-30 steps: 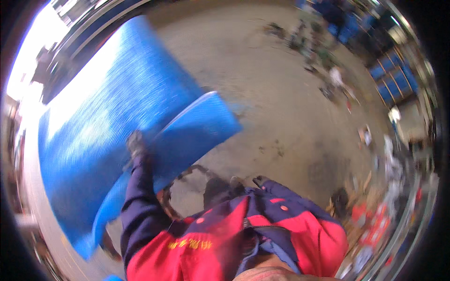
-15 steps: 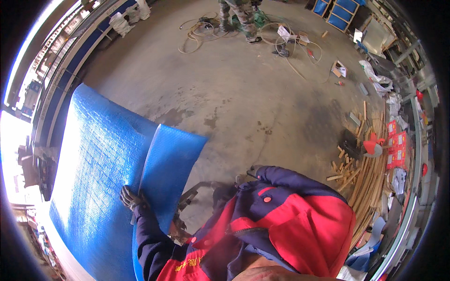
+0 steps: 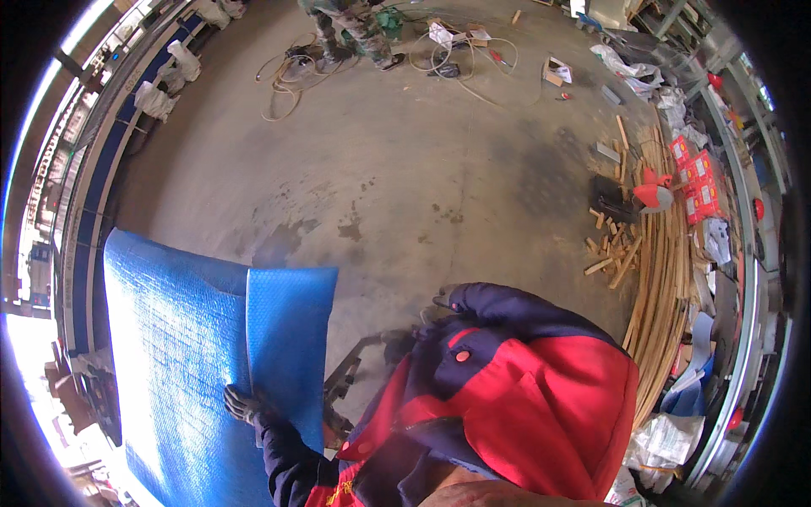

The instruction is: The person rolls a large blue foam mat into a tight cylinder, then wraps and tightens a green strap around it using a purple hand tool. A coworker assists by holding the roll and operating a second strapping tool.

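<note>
A large blue sheet with a dimpled, shiny surface (image 3: 182, 338) spreads across the lower left, with a second, narrower flap (image 3: 291, 329) lying along its right side. My left hand (image 3: 242, 404), in a grey glove, grips the sheet at the flap's edge. Its fingers bend over onto the wider part; the thumb is hidden. My right arm, in a dark sleeve, is bent across in front of my body. Of my right hand (image 3: 441, 302) only a small gloved part shows past the cuff, and its fingers are mostly hidden.
A person in camouflage trousers (image 3: 346, 29) stands far off beside coiled hoses (image 3: 283, 84). To the right lie long wooden strips (image 3: 663, 279), short offcuts (image 3: 617, 253) and red boxes (image 3: 699, 186). A long blue-and-white bench or rail (image 3: 89, 220) runs along the left.
The whole view has turned, so the person and hoses sit further left and the wood higher. The blue sheet and my left hand appear lower. My left hand keeps its place on the sheet.
</note>
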`<state>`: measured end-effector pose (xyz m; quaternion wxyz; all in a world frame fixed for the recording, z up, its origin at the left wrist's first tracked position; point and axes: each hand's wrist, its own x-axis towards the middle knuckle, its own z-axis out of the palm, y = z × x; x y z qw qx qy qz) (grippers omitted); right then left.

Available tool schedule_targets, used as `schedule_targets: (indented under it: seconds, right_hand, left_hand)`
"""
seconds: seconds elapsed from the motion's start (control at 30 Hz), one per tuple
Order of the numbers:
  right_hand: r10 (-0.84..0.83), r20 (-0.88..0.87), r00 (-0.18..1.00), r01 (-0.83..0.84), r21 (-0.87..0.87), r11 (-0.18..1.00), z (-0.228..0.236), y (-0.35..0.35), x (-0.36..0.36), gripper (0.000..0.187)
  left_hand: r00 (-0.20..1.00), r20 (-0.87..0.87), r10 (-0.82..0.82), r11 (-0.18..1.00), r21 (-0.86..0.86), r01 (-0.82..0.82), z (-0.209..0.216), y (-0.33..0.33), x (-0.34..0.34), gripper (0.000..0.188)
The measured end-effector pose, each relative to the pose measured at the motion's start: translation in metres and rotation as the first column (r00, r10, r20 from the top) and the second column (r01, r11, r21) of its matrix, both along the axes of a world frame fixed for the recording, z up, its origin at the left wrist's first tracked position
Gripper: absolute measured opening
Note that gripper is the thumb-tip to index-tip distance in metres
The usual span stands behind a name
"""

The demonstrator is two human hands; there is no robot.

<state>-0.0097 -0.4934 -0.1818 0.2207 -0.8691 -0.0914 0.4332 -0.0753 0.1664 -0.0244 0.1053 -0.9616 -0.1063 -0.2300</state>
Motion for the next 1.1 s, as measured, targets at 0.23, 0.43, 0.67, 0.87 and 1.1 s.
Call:
schedule_targets:
  seconds: [0.23,0.43,0.67,0.87,1.1]
  right_hand:
    - [-0.232,-0.081,0.969,0.225,-0.079,0.971,-0.02,0.007,0.006,0.066]
    - [0.03,-0.012,0.999,-0.031,-0.01,0.999,-0.024,0.005,0.009,0.065]
    - [-0.193,-0.08,0.978,0.184,-0.109,0.977,-0.017,0.017,0.012,0.068]
    - [-0.142,-0.111,0.984,0.131,-0.102,0.986,-0.03,0.022,0.012,0.069]
    - [-0.139,-0.041,0.989,0.136,-0.061,0.989,-0.02,0.036,0.013,0.07]
  left_hand:
    - [0.998,-0.057,0.029,0.999,0.028,-0.027,0.011,-0.007,-0.004,0.084]
    - [0.988,-0.124,0.097,0.992,-0.071,-0.106,0.004,0.002,-0.004,0.084]
    - [0.999,-0.04,-0.008,1.0,0.002,0.008,0.002,0.006,-0.003,0.085]
    - [0.995,-0.056,0.086,0.996,-0.001,-0.086,-0.003,0.005,-0.005,0.085]
    - [0.999,-0.012,0.037,0.999,0.016,-0.037,-0.011,0.017,-0.004,0.095]
